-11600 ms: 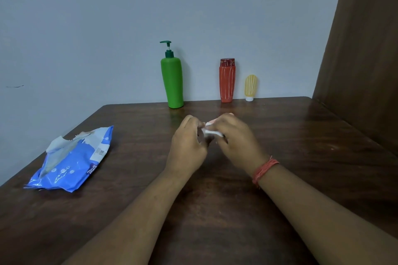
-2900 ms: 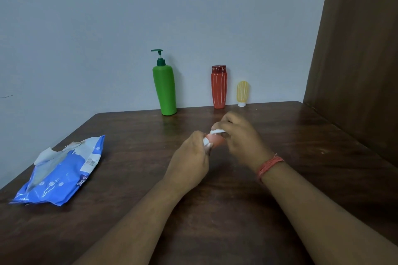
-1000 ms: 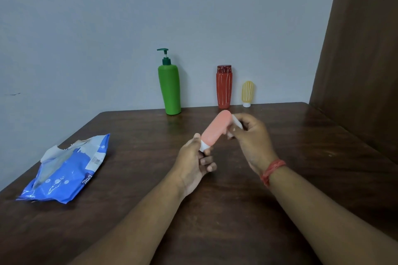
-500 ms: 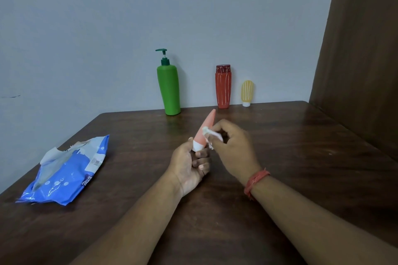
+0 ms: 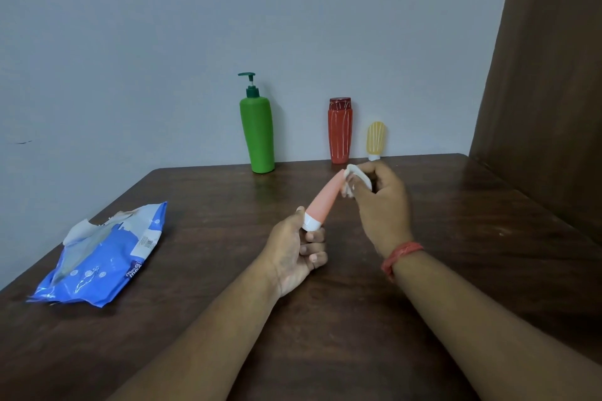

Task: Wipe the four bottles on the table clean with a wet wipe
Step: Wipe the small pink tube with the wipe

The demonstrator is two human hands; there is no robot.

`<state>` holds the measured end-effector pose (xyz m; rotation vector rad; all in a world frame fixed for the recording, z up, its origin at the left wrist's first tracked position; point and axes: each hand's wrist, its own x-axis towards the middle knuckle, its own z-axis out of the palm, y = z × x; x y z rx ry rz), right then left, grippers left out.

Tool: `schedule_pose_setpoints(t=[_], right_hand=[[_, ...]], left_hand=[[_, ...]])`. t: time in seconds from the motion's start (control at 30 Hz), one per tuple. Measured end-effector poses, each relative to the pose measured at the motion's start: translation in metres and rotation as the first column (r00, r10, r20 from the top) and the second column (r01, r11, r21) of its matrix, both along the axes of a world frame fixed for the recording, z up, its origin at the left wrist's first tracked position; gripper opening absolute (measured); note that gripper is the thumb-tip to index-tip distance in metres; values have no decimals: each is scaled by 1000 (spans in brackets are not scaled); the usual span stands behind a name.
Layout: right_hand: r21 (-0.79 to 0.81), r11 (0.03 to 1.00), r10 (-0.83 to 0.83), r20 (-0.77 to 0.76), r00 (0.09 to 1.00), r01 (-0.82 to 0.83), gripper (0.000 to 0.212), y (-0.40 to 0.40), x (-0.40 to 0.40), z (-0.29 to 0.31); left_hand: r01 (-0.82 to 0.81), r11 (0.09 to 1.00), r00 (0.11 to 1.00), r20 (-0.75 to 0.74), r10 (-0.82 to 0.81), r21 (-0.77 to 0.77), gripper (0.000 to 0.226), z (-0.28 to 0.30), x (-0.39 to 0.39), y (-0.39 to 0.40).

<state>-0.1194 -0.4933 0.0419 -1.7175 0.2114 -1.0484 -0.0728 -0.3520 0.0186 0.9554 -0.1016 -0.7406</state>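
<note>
Your left hand (image 5: 293,251) pinches the white cap of the pink tube (image 5: 324,200), which tilts up and away above the table (image 5: 456,270). Your right hand (image 5: 379,205) grips a bunched wet wipe (image 5: 353,179) against the tube's far tip. Three more bottles stand upright along the wall: a green pump bottle (image 5: 258,133), a red bottle (image 5: 339,132), a small yellow tube (image 5: 375,139). One blue wipe pack (image 5: 104,257) lies open at the left, a wipe poking out.
</note>
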Motion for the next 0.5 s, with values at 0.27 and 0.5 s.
schedule_pose_setpoints(t=[0.27,0.5], right_hand=[[-22,999,34,-36,999,-35,15,6,3,-4],[-138,946,259,-218,941,-293,11,12,-2,-18]], left_hand=[[6,1000,1000,-19,-6,8,33,1,-1,1],[-41,999,998,-52,40,-20,37,2,3,2]])
